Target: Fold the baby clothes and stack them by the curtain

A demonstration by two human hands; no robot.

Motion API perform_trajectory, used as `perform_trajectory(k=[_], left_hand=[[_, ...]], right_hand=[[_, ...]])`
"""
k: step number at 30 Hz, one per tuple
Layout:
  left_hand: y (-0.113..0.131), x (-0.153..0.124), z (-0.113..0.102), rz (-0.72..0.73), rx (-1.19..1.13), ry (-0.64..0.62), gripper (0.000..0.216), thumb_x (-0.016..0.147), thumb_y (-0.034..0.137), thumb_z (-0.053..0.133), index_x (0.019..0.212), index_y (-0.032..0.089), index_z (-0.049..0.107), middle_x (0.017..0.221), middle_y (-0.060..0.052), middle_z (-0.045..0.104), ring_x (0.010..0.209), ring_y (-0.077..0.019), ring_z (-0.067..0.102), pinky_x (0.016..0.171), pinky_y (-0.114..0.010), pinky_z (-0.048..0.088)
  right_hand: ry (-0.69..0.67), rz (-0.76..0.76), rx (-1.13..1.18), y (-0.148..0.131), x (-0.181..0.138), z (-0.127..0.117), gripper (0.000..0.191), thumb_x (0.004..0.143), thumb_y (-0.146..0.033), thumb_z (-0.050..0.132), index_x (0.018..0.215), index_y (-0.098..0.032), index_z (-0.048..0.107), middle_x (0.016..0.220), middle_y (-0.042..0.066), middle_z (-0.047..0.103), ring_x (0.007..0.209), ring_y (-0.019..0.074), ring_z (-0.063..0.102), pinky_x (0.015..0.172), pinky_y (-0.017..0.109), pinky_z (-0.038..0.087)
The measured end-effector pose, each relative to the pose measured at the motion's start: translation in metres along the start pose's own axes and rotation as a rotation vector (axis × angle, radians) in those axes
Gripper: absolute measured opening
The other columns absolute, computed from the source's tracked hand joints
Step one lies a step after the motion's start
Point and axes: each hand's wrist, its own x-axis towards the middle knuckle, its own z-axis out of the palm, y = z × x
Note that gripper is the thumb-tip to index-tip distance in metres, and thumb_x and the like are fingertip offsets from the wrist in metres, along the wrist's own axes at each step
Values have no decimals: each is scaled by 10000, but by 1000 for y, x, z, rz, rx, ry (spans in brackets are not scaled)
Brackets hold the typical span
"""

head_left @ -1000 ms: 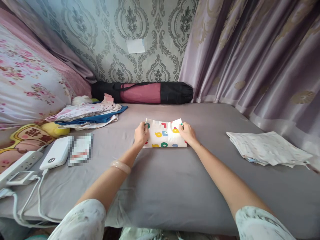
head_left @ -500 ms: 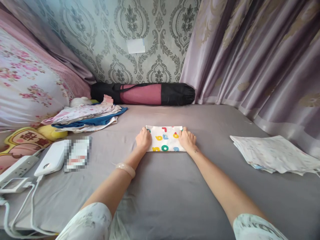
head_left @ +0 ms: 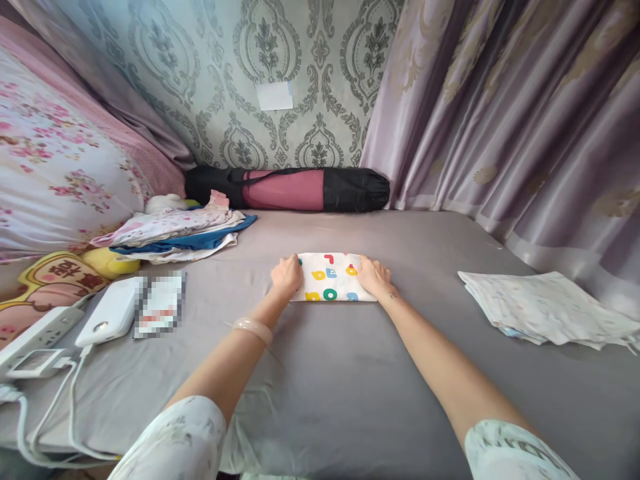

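Observation:
A small folded white cloth [head_left: 330, 277] with coloured letter shapes lies flat on the grey sheet [head_left: 325, 373] in the middle of the bed. My left hand [head_left: 287, 275] rests on its left end with fingers curled over the edge. My right hand [head_left: 374, 275] presses on its right end, fingers laid flat over the fabric. Both forearms stretch out from the bottom of the view, and a pale bangle [head_left: 253, 328] sits on my left wrist.
A stack of folded pale cloths [head_left: 545, 308] lies at the right. Folded clothes [head_left: 175, 230] are piled at the left, with a power bank [head_left: 113, 310], power strip [head_left: 35, 333] and cables nearby. A black and pink roll bag [head_left: 290, 189] lies against the wall. Curtains [head_left: 500, 113] hang on the right.
The cloth's far edge was lifted between both hands, then folded down toward me; it now lies as a shorter flat strip, with both hands pressing its ends.

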Motion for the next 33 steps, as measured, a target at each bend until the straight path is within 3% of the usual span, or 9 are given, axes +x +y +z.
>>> perform_trajectory(k=[2,4,7,10,13,25,33], left_hand=[[3,-4,-5,35,45,66,395,967,362,304,1149,190,609,1205,-175,580,1064,-312,603,793,-395,501],[10,-11,-7,152,87,189,434,965,385,323,1246,166,570,1321,-181,524,1203,-321,516,918,-420,463],[27,-20,-2,377,105,234,518,974,355,293,1425,128,409,1488,-140,399,1393,-304,309,1118,-443,292],[39,-23,10,478,132,130,562,965,314,289,1480,91,319,1551,-116,309,1455,-316,162,1177,-479,150],[38,-21,22,495,146,103,568,969,309,266,1485,77,312,1554,-121,299,1458,-318,153,1180,-497,121],[32,-19,34,472,142,101,529,990,329,225,1474,158,353,1543,-97,330,1434,-316,235,1136,-563,190],[30,-6,20,485,86,53,474,986,369,258,1403,236,439,1491,-68,421,1388,-267,323,1128,-535,214]], right_hand=[[39,-5,-24,-4,-2,-6,421,963,-275,328,1312,-177,542,1116,177,669,1039,296,629,845,390,431],[187,-42,-54,-13,-7,-9,479,970,-327,323,1368,-113,480,1203,221,623,1117,326,583,916,430,402],[314,-261,-56,-31,-12,-4,562,976,-353,267,1475,-102,336,1455,196,438,1344,328,378,1080,481,265],[167,-467,-44,-43,-13,9,571,962,-292,230,1510,-141,284,1582,71,246,1458,258,155,1167,480,106],[63,-484,-33,-45,-10,23,593,948,-276,224,1526,-142,241,1601,38,176,1471,238,101,1179,486,71],[3,-459,-24,-43,-7,32,588,953,-285,194,1524,-155,253,1594,27,194,1463,226,149,1181,486,71],[-4,-451,-3,-40,-3,23,560,970,-307,197,1498,-164,318,1579,58,255,1446,237,205,1167,499,104]])
